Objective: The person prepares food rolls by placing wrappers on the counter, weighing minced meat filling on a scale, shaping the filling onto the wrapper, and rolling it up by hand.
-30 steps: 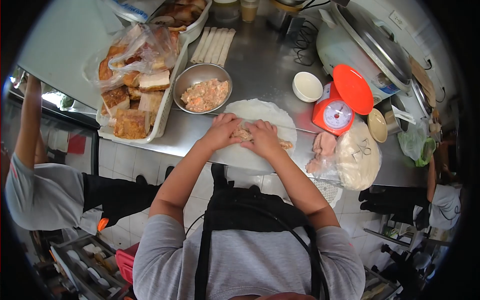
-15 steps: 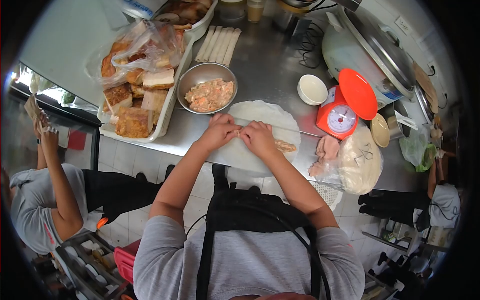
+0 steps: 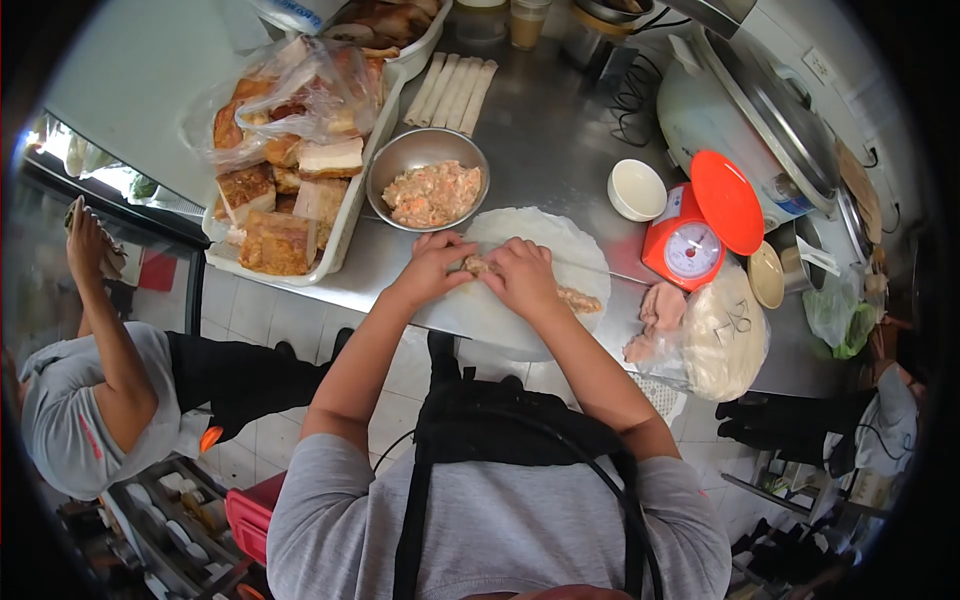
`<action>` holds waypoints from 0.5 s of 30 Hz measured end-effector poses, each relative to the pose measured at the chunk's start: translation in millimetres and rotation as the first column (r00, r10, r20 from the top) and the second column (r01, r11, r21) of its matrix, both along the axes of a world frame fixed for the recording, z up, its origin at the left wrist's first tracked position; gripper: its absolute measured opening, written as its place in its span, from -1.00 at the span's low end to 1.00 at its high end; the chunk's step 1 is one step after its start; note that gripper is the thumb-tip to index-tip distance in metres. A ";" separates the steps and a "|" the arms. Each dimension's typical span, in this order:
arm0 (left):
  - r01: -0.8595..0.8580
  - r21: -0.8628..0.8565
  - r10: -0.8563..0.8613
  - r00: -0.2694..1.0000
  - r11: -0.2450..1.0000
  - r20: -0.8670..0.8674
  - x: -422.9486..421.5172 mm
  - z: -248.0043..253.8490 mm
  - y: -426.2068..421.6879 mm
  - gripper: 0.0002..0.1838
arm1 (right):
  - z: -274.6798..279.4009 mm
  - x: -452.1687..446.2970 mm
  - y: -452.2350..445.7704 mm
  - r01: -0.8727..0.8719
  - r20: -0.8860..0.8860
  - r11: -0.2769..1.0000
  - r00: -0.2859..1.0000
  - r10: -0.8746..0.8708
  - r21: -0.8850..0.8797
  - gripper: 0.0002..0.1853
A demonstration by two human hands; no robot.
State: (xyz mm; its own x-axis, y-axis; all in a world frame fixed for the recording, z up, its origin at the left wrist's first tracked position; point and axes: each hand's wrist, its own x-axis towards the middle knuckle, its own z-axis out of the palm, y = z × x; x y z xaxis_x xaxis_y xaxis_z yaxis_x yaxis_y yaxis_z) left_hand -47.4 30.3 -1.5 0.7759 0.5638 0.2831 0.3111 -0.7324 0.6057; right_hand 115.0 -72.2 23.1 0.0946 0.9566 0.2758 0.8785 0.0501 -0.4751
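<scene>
A thin round white wrapper sheet lies at the front edge of the steel table. Across it runs a strip of minced meat filling, partly covered by my hands. My left hand has its fingers curled and pinching the strip's left end. Close beside it, my right hand presses on the same strip with bent fingers. A lump of filling shows between the fingertips of both hands. Just behind my left hand stands a steel bowl of the same filling. Several pale finished rolls lie in a row farther back.
On the left is a white tray of roasted pork pieces under plastic. To the right are a white bowl, a red scale, a bagged stack of wrappers and a large lidded pot. Other people stand at both sides.
The view has shifted slightly. My fingertips have parted a little, and a lump of filling now shows between them. The person at the left has moved their raised hands.
</scene>
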 end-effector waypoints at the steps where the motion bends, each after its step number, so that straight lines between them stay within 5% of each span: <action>1: 0.000 0.005 0.000 1.000 1.000 -0.011 -0.5 -1.0 -0.9 -0.64 | -6.2 -0.8 2.5 -0.012 0.018 0.999 1.000 0.013 -0.032 -0.72; 6: -0.045 0.027 0.046 0.998 0.999 -0.051 0.6 -7.0 -2.3 -0.65 | -14.4 -6.4 9.4 0.008 -0.083 0.995 0.996 -0.016 -0.102 -0.76; 9: -0.063 0.032 0.064 0.998 0.997 -0.029 1.2 -5.2 -3.5 -0.70 | -8.4 -13.0 9.4 0.075 0.000 0.997 0.997 -0.075 0.032 -0.77; 15: -0.089 0.058 0.089 0.996 0.994 -0.002 -0.3 -10.6 -2.6 -0.73 | -14.1 -15.8 16.0 0.034 0.047 0.993 0.998 -0.029 -0.114 -0.74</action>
State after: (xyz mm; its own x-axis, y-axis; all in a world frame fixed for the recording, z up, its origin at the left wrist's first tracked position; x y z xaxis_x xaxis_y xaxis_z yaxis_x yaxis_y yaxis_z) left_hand -47.6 27.7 -12.0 0.7247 0.6133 0.3140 0.3790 -0.7354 0.5617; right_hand 99.2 -56.2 8.9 0.1148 0.9789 0.1692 0.8995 -0.0302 -0.4358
